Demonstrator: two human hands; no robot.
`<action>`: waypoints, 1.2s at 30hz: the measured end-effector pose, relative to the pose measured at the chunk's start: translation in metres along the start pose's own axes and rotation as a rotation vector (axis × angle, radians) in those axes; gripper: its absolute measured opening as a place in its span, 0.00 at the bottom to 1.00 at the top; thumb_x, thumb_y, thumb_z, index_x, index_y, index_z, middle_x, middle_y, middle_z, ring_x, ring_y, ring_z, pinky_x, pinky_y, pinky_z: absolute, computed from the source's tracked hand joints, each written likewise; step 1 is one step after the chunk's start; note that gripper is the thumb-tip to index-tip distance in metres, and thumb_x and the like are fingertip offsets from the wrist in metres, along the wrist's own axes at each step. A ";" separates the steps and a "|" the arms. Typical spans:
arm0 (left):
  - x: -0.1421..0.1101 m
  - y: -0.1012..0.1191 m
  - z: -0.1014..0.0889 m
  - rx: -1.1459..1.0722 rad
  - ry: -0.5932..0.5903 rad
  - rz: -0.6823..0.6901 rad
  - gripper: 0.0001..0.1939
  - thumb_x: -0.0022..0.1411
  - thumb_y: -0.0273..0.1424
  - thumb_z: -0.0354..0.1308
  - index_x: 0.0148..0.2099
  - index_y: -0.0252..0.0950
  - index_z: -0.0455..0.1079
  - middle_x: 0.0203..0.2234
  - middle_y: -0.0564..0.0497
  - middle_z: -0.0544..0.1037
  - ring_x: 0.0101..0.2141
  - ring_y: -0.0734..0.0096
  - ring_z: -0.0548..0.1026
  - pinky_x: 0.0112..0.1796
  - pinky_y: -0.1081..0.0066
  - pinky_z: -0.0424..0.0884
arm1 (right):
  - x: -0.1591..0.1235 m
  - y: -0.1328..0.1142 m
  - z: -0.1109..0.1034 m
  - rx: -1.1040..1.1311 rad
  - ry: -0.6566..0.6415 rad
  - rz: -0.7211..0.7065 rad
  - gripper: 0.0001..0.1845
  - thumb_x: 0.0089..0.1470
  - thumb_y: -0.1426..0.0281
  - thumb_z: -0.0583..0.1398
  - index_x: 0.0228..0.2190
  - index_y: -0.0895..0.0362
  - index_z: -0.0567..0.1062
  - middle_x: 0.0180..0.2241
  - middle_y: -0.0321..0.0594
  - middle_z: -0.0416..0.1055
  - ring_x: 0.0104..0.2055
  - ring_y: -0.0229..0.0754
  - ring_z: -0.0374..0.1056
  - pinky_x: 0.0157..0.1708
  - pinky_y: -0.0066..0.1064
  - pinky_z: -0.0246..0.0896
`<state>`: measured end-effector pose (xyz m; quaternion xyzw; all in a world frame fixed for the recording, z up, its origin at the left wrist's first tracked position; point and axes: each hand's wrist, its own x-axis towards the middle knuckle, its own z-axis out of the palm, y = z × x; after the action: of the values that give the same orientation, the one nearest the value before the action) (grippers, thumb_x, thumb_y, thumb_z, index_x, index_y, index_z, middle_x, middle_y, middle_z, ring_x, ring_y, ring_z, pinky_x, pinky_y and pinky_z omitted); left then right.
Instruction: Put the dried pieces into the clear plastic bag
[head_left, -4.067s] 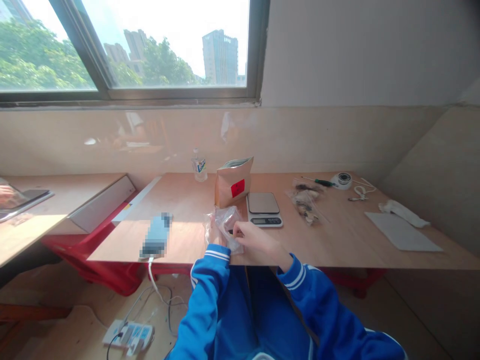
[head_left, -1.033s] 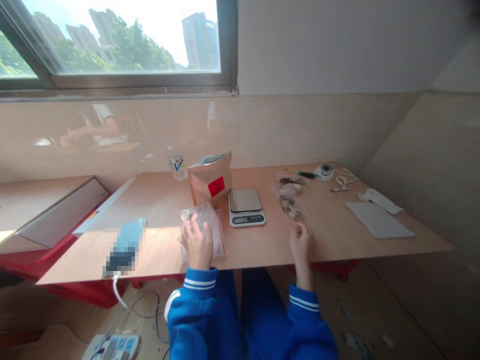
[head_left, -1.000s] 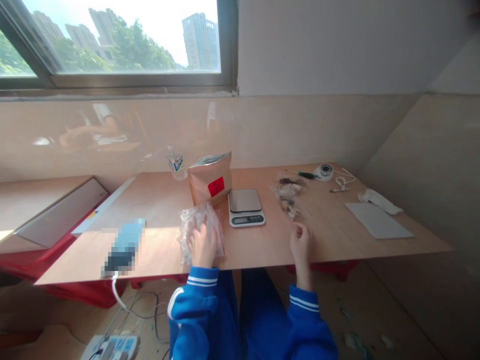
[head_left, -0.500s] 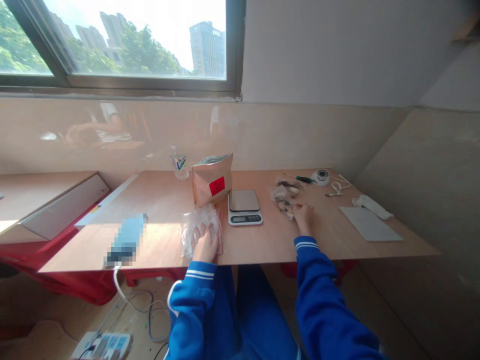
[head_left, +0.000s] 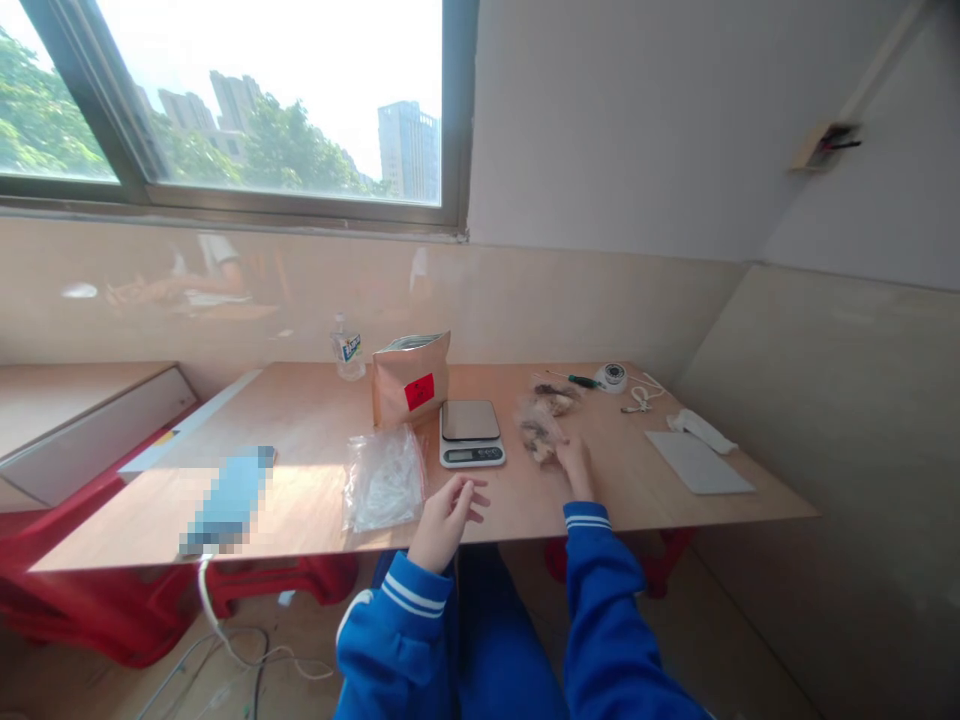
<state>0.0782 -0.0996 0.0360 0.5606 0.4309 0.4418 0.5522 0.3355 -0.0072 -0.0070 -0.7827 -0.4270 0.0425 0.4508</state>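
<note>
Two hands at table (head_left: pixel 315 520) front edge, left hand (head_left: pixel 444 512) grip open w/ bare wood round it, right hand (head_left: pixel 576 462) on filled bag (head_left: pixel 537 436), grip unclear.

left hand (head_left: pixel 444 510) hovers with fingers loosely spread; right hand (head_left: pixel 576 464) lies stretched forward, palm down

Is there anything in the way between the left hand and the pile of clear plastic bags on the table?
Nothing visible. The left hand hovers open just right of the clear plastic bags, with only bare table between them. The scale sits farther back, out of that path.
</note>
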 end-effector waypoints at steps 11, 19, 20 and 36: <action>-0.008 0.039 0.012 -0.393 0.140 0.052 0.19 0.54 0.46 0.58 0.40 0.37 0.65 0.33 0.51 0.74 0.33 0.71 0.75 0.34 0.71 0.72 | -0.134 -0.139 -0.069 0.285 -0.286 -0.361 0.13 0.55 0.60 0.57 0.28 0.52 0.77 0.31 0.39 0.73 0.29 0.41 0.69 0.27 0.27 0.56; -0.002 0.017 0.001 -0.460 0.335 -0.060 0.18 0.47 0.42 0.63 0.28 0.37 0.58 0.21 0.58 0.64 0.25 0.78 0.66 0.27 0.78 0.64 | -0.160 -0.144 -0.070 0.056 -0.534 -0.514 0.18 0.62 0.64 0.51 0.27 0.54 0.76 0.29 0.37 0.68 0.28 0.35 0.64 0.25 0.25 0.49; -0.001 0.015 0.001 -0.476 0.340 -0.078 0.18 0.46 0.41 0.63 0.27 0.37 0.58 0.20 0.59 0.63 0.24 0.78 0.66 0.26 0.79 0.63 | -0.159 -0.142 -0.069 0.046 -0.540 -0.497 0.18 0.61 0.64 0.51 0.26 0.54 0.76 0.30 0.37 0.69 0.28 0.35 0.64 0.25 0.25 0.49; 0.011 -0.014 -0.007 -0.275 0.151 -0.025 0.15 0.48 0.40 0.56 0.22 0.38 0.56 0.16 0.60 0.58 0.18 0.80 0.59 0.19 0.77 0.59 | -0.151 -0.111 -0.024 0.805 -0.829 -0.069 0.12 0.50 0.61 0.60 0.25 0.57 0.68 0.22 0.33 0.69 0.24 0.37 0.69 0.25 0.27 0.64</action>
<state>0.0736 -0.0868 0.0226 0.4392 0.4136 0.5307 0.5954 0.1810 -0.1048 0.0418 -0.4529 -0.5435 0.4900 0.5092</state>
